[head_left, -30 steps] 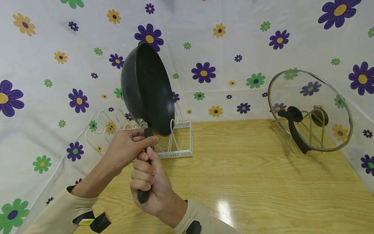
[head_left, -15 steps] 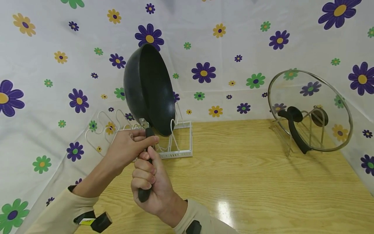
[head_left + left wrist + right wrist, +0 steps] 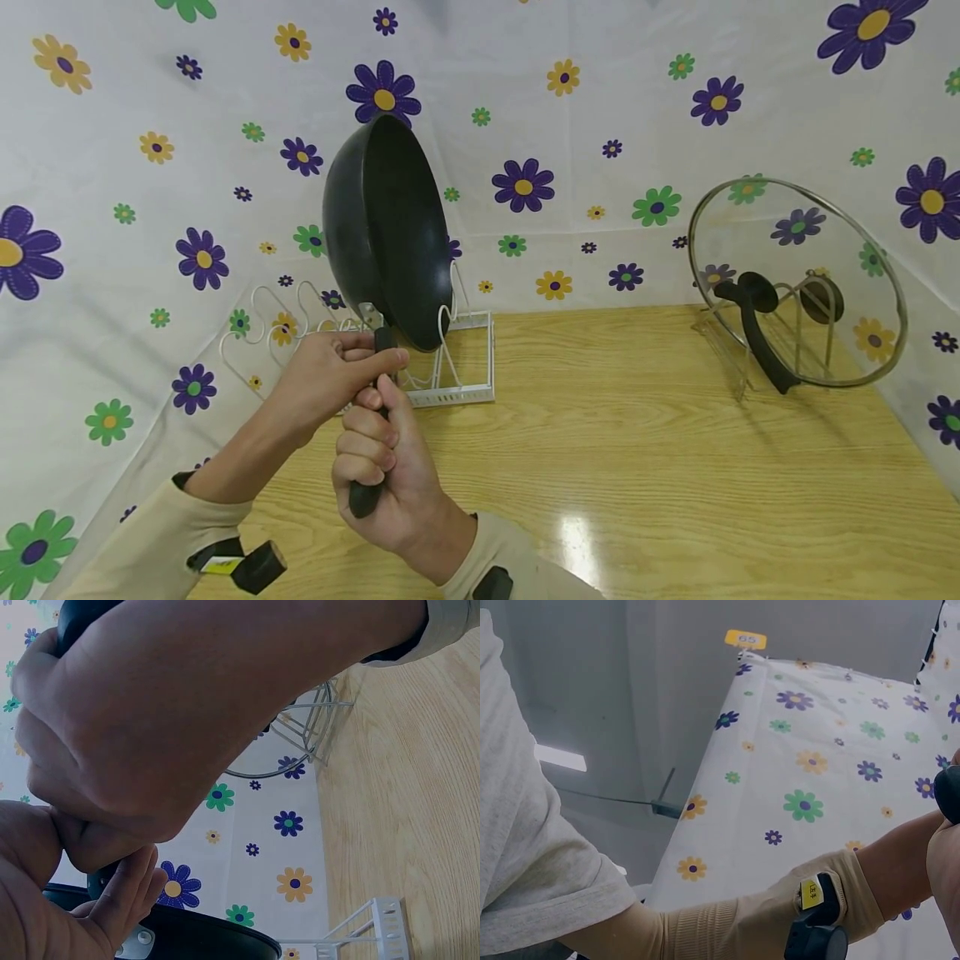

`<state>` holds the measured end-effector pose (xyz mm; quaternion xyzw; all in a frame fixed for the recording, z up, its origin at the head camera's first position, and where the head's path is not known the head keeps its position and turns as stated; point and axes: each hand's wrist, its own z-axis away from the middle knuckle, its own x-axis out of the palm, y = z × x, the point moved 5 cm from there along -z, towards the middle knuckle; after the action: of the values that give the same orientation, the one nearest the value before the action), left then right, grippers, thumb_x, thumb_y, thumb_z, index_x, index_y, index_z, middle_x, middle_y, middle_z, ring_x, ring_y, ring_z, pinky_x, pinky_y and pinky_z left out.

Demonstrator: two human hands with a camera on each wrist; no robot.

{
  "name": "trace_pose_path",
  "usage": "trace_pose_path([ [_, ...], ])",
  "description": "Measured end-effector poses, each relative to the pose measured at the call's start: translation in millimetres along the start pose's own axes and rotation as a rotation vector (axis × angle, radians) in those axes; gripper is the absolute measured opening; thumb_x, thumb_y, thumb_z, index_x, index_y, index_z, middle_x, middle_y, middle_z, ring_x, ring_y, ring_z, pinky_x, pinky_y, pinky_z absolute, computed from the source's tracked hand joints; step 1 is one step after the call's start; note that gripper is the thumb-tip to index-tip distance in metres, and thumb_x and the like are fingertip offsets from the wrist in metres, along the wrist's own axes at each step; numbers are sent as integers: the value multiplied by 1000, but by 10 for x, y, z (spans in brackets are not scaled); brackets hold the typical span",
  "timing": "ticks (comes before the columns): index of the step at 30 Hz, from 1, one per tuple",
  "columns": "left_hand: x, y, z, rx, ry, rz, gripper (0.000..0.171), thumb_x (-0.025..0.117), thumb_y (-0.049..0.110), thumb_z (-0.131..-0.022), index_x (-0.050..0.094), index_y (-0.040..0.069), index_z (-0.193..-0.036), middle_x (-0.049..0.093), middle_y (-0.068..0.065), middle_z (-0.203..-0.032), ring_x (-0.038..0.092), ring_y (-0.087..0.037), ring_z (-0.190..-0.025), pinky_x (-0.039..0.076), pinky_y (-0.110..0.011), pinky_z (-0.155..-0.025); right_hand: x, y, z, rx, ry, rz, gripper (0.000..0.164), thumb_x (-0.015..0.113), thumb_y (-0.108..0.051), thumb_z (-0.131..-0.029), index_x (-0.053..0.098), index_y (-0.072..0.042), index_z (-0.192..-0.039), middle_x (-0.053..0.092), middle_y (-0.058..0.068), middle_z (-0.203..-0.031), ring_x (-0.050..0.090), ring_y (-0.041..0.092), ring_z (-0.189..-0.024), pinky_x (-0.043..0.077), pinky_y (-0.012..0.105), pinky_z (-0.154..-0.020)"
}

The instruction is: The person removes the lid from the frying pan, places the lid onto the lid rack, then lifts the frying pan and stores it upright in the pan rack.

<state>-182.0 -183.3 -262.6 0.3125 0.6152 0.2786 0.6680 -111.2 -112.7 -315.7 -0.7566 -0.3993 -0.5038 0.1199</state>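
Observation:
A dark wok [image 3: 408,225] stands on edge, tilted, at the white wire rack [image 3: 467,392], its hollow side facing right. My right hand [image 3: 393,467] wraps its fingers round the black handle [image 3: 365,498], thumb pointing up along it. Just above, my left hand [image 3: 322,375] pinches the handle near the metal joint between thumb and fingers. In the left wrist view, the right hand [image 3: 127,727] covers most of the handle, and the wok's rim [image 3: 217,930] shows below the left fingers [image 3: 124,892]. The right wrist view catches only the handle's end [image 3: 949,791] at its edge.
On the right of the wooden table [image 3: 600,450], a glass lid [image 3: 802,242] with a black handle leans upright in a thin wire stand [image 3: 742,367]. A flower-print sheet [image 3: 570,158] hangs behind. More white rack loops [image 3: 258,312] stand left of the wok.
The wok has tipped slightly to the right and down towards the rack. Both hands keep their hold on the handle, with hardly any shift.

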Motion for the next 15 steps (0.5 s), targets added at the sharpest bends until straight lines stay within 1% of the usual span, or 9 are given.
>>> trace_pose_path([
  [5,-4,2,-6,1,-14,-1,37,77,37,-89,67,5,-76,53,5,-57,51,-13,-56,39,-27,-47,-11,-2,-4,-7,-4,-19,34,44,-36,-111,54,-15,-85,32,-12,-61,31,1,-47,18,9,-51],
  [9,0,-8,-22,7,-11,-4,36,78,38,-89,68,6,-77,53,6,-57,50,-13,-56,39,-27,-47,-21,-2,-3,-5,-6,-40,35,44,-35,-111,54,-15,-85,33,-11,-61,30,1,-48,18,9,-51],
  [11,0,-10,-21,10,-7,-6,36,78,37,-89,66,6,-75,52,6,-57,50,-13,-55,39,-27,-46,-24,-3,-6,-7,-7,-41,35,43,-35,-111,54,-15,-85,33,-11,-61,30,1,-48,19,9,-51],
  [15,4,-8,-24,19,-2,-4,40,79,36,-88,59,9,-67,45,7,-54,45,-12,-52,36,-26,-46,-24,-6,-11,-18,-11,-39,35,43,-36,-111,54,-15,-85,33,-11,-61,30,1,-48,19,9,-51],
])
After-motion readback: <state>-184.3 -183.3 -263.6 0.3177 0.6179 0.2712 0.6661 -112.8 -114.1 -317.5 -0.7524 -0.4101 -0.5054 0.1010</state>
